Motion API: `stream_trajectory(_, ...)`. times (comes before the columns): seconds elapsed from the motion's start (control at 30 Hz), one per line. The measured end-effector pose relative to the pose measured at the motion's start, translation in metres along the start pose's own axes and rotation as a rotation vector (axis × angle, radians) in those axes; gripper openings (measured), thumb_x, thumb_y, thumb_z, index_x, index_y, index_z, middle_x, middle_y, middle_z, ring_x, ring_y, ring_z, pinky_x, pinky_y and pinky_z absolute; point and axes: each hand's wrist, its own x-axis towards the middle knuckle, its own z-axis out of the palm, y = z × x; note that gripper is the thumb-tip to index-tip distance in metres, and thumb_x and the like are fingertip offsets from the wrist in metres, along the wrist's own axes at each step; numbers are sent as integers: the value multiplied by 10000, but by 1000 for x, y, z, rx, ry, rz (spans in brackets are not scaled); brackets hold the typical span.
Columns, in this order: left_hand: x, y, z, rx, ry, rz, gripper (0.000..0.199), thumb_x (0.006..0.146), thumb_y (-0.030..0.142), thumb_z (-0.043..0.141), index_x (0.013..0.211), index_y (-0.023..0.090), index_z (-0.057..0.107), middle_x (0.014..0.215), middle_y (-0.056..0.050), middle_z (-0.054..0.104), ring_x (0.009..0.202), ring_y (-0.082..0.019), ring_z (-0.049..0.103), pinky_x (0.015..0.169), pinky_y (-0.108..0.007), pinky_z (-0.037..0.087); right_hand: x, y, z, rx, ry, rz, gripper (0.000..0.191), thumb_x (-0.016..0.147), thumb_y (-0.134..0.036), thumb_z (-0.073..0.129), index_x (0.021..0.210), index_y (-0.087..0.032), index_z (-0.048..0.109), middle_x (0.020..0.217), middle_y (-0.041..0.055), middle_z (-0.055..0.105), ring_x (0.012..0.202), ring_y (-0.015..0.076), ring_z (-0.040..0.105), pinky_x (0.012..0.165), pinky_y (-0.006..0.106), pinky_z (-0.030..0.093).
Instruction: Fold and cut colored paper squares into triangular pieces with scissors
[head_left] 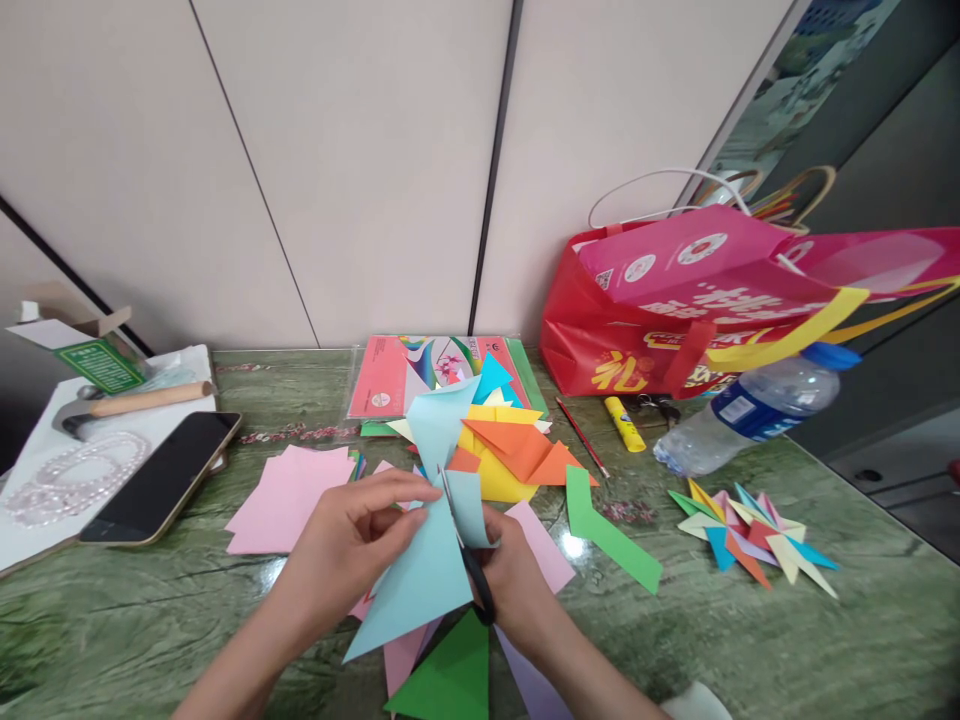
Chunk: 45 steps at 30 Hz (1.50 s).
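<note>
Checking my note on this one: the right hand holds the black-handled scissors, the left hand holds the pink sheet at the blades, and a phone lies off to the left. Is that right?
One slip: in the head view, the sheet at the blades is light blue, not pink. The left hand does hold it, and the right hand, scissors and phone are as noted.
</note>
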Motion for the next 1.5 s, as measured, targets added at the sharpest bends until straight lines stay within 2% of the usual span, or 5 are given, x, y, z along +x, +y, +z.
stream_trajectory(0.2,-2,1,0,19,21,-68,215,721,272,602,893,209,713,777,-17,635,392,-39,325,326,-167,242,-1,0,-2,13,46,46,241,519,-210,775,637,-167,568,529,-57,555,503,131,504,495,229,427)
stream_trajectory(0.5,15,-14,-31,283,-37,-51,190,737,261,534,811,183,691,701,-33,692,532,-151,572,420,-211,410,3,11,-13,26,230,-15,340,578,-323,756,787,-185,527,580,-45,584,503,122,522,488,227,416)
stream_trajectory(0.9,23,-46,-27,841,41,213,279,778,172,423,886,165,680,996,-116,678,869,-261,640,749,-365,490,-5,2,-13,53,-256,13,460,550,-421,774,885,-161,597,572,-24,616,459,103,526,491,227,431)
stream_trajectory(1.13,20,-39,-22,892,24,185,288,807,151,389,901,165,662,999,-110,681,874,-258,646,749,-371,500,12,12,-28,125,679,-159,348,658,-386,707,903,-202,542,810,23,662,691,153,620,592,240,465)
stream_trajectory(1.5,19,-37,-13,811,12,212,299,790,146,397,879,172,682,1036,-106,673,860,-265,658,735,-382,517,29,17,-46,213,704,-222,501,603,-325,745,1042,-185,547,1103,94,628,1065,244,575,890,379,477)
